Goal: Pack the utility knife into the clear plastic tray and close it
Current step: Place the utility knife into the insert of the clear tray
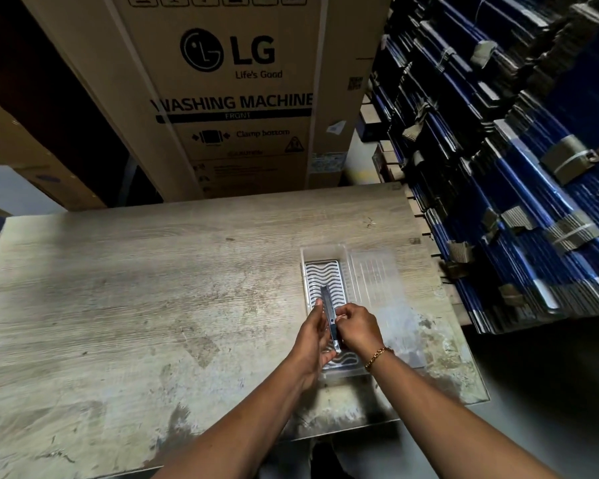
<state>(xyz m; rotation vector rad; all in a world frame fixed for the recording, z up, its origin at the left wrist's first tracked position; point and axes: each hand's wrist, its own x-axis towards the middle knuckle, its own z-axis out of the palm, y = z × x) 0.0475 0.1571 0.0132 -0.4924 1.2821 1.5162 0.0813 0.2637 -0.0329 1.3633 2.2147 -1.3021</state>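
Note:
A clear plastic tray (320, 257) with a wavy patterned base lies open on the wooden table (135, 288), its transparent lid (377, 281) folded flat to the right. A slim grey utility knife (327, 302) is held lengthwise just above the tray's near half. My left hand (313, 335) grips the knife's left side. My right hand (358, 326), with a gold bracelet on the wrist, pinches the knife from the right. The tray's near end is partly hidden under both hands.
A large LG washing machine carton (229, 98) stands behind the table. Stacks of blue and black flat packs (516, 167) crowd the right side, close to the table's right edge. More cartons (32, 160) sit at the far left.

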